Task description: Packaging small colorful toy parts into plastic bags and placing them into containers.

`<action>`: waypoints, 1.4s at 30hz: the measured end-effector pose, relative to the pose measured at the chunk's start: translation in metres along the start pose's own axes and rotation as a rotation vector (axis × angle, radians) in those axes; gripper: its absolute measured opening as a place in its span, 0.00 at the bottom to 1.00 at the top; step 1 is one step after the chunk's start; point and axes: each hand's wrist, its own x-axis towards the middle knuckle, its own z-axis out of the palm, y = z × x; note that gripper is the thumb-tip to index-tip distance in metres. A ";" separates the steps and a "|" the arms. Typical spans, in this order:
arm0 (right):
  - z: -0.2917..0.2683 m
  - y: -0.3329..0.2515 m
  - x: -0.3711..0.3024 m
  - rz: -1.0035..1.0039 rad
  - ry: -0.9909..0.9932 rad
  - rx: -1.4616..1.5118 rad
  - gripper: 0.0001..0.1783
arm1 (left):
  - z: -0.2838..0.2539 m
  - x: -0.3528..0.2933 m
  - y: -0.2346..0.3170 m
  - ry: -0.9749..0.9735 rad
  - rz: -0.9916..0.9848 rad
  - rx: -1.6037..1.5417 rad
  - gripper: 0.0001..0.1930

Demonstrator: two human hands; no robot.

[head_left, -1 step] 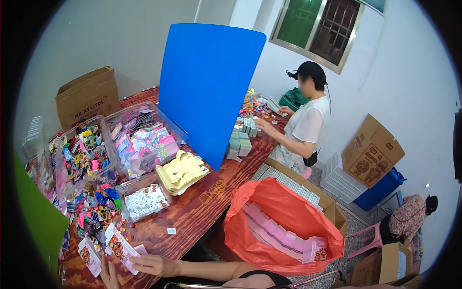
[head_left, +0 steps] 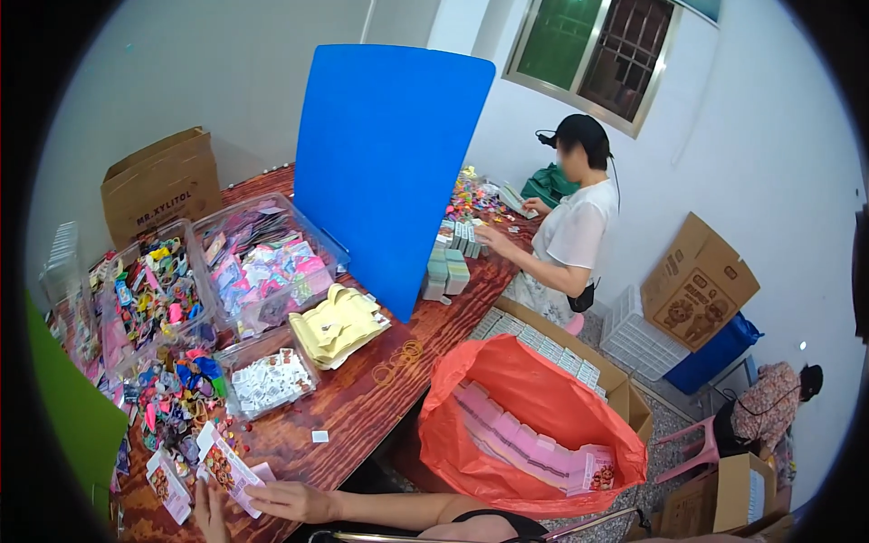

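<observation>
Cards barely shift on your bench (head_left: pixel 353 416); handling looks mid-step.
Hands apart: your right hand (head_left: pixel 294 500) pinches a pink card (head_left: pixel 233 474) at the near end; your left hand (head_left: pixel 211 518), grip unclear, sits beside a second card (head_left: pixel 169 489).

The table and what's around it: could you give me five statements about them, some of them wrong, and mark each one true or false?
1. The right hand touches a pink card. True.
2. The blue panel lies flat. False: the blue panel stands upright.
3. The red bag has a row of pink cards in it. True.
4. The rubber bands are in a tub. False: the rubber bands lie on the table.
5. The co-worker at the table wears a white top. True.
</observation>
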 end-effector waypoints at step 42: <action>-0.082 0.056 -0.079 0.720 0.145 -0.116 0.17 | 0.149 0.101 0.039 -0.062 0.253 0.064 0.55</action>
